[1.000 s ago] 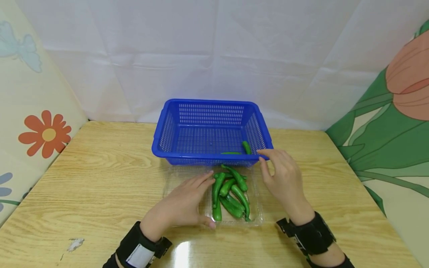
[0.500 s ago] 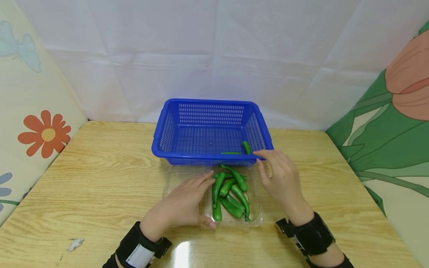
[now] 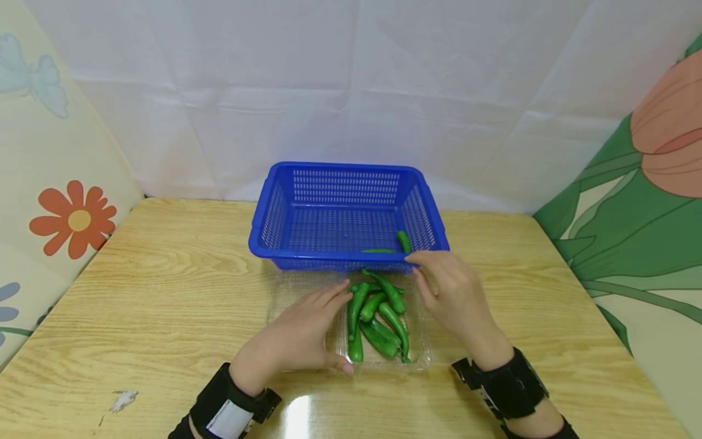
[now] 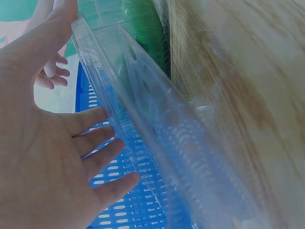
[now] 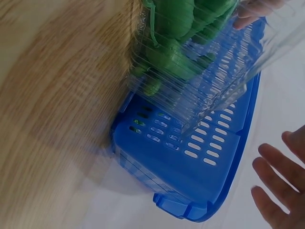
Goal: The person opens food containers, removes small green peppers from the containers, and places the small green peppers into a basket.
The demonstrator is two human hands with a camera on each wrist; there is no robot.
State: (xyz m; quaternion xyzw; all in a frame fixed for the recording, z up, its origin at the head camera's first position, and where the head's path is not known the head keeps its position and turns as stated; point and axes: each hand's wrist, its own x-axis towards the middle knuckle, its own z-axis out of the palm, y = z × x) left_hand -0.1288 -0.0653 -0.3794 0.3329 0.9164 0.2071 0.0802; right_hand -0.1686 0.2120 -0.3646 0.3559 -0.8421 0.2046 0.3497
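Several green chili peppers (image 3: 378, 317) lie heaped in the right part of a clear plastic container (image 3: 419, 353). My left hand (image 3: 298, 335) is spread at the container's left part, thumb near the front and fingertips by the peppers; in the left wrist view its fingers reach the clear rim. Behind stands a blue plastic basket (image 3: 345, 258) with a chili pepper (image 3: 404, 241) and part of another at its front right. My right hand (image 3: 452, 296) hovers by the basket's front right rim, fingers relaxed and holding nothing; the right wrist view shows its fingers apart from the basket.
A wooden table (image 3: 181, 292) carries everything, with a white scuffed patch (image 3: 124, 400) at front left. A white cloth (image 3: 351, 91) hangs right behind the basket. Flower-printed panels (image 3: 647, 201) stand at both sides.
My right hand has drifted left and slightly nearer along the basket's front rim. My left hand, the peppers, the container and the basket have stayed put.
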